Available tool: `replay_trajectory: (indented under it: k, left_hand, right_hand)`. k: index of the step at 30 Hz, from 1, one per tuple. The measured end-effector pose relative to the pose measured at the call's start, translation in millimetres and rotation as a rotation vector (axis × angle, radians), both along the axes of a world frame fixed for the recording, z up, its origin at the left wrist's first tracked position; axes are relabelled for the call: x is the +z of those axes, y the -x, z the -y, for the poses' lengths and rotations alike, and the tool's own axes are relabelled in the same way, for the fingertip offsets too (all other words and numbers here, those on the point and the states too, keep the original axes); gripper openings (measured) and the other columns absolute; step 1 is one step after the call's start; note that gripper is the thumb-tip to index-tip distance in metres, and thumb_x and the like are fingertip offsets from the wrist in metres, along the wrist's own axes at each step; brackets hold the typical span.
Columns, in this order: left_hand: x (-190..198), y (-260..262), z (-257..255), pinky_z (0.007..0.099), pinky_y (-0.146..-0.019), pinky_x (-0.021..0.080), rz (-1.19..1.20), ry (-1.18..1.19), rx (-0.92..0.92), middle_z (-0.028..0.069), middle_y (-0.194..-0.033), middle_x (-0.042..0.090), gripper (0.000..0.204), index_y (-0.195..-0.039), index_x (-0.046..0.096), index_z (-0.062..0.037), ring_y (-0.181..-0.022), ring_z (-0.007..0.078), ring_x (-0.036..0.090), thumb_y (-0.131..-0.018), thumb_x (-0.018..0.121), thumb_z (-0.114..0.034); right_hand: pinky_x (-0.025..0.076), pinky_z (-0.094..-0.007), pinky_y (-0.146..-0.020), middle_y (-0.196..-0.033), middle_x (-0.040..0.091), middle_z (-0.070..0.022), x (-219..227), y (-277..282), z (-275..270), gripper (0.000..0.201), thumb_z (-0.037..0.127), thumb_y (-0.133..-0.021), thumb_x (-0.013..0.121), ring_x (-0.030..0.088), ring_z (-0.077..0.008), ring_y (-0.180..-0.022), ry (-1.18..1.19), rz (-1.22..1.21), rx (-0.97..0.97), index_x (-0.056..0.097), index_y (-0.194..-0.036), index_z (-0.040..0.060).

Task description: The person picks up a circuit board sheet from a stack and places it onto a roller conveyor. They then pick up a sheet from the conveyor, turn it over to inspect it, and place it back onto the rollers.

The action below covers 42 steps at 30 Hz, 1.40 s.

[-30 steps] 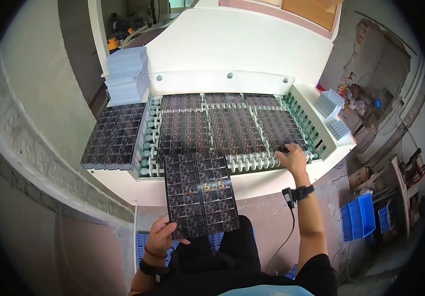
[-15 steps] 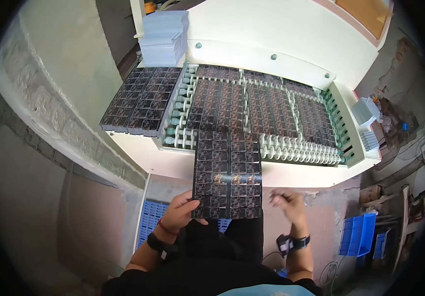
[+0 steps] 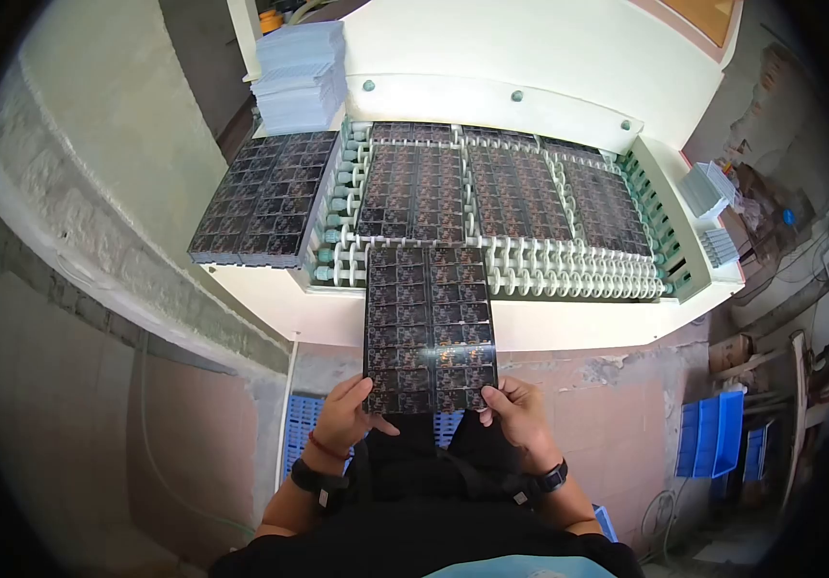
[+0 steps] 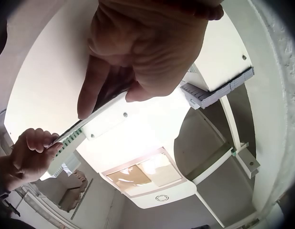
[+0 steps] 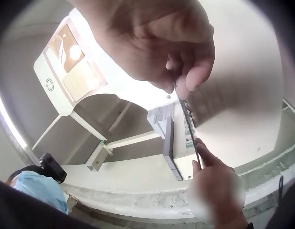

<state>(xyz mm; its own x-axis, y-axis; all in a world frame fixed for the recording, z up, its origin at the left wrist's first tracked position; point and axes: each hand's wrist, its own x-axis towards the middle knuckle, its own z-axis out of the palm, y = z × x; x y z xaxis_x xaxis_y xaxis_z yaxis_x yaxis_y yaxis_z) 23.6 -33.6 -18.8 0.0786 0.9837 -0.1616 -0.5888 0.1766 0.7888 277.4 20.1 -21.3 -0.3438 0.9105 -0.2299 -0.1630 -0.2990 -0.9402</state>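
Observation:
A dark circuit board panel (image 3: 429, 323), with a grid of small units, is held in front of the body between both hands. My left hand (image 3: 342, 409) pinches its lower left corner, thumb on the face. At the lower right corner my right hand (image 3: 520, 414) has the same kind of pinch. Both wrist views show the panel edge-on as a thin line. Its far edge overlaps the front of the roller conveyor (image 3: 578, 275) in the head view. More panels (image 3: 409, 188) lie in rows on the rollers.
Left of the rollers is a stack of dark panels (image 3: 265, 197), with a pile of pale blue sheets (image 3: 299, 77) behind it. Pale racks (image 3: 708, 188) sit on the machine's right edge. A blue bin (image 3: 710, 433) stands on the right. A rough wall edge (image 3: 116, 260) runs along the left.
My right hand has left the panel on the right side of the rollers, come back toward the body and taken the held panel's right corner. The left hand has kept its grip.

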Motion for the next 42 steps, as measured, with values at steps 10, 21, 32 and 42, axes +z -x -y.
replay_trajectory:
  k: [10,21,32,42]
  left_hand:
    - [2,0,2,0.0412,-0.062,0.057,0.150,-0.002,-0.062,0.0253,-0.106,0.055,0.044,-0.115,0.040,0.0134,-0.091,0.0389,0.059,-0.094,0.025,-0.022]
    - [-14,-1,-4,0.0421,-0.064,0.056,0.224,0.075,0.066,0.0238,-0.101,0.058,0.038,-0.108,0.047,0.0123,-0.087,0.0371,0.061,-0.093,0.032,-0.020]
    - [6,30,-23,0.0408,-0.057,0.057,0.034,0.060,0.086,0.0247,-0.096,0.059,0.037,-0.105,0.049,0.0131,-0.078,0.0395,0.062,-0.092,0.037,-0.020]
    - [3,24,-40,0.0397,-0.055,0.057,0.052,0.053,0.180,0.0245,-0.099,0.059,0.042,-0.119,0.040,0.0066,-0.074,0.0389,0.063,-0.091,0.041,-0.025]
  right_hand:
    - [0.048,-0.0213,-0.048,-0.067,0.062,-0.0074,3,1,2,0.016,0.013,-0.086,0.056,0.059,-0.0110,-0.053,-0.005,0.077,0.011,0.060,-0.081,-0.0024]
    - [0.045,-0.0214,-0.040,-0.060,0.059,-0.0085,8,-42,-5,0.018,0.012,-0.087,0.054,0.055,-0.0127,-0.044,-0.043,0.091,-0.252,0.060,-0.077,-0.0025]
    - [0.039,-0.0217,-0.034,-0.061,0.058,-0.0092,3,-128,-27,0.018,0.009,-0.087,0.052,0.050,-0.0122,-0.038,-0.103,0.023,-0.567,0.059,-0.080,-0.0057]
    - [0.040,-0.0246,-0.034,-0.060,0.058,-0.0132,-13,-113,-61,0.030,0.023,-0.089,0.051,0.051,-0.0164,-0.038,-0.012,-0.190,-0.546,0.056,-0.077,-0.0031]
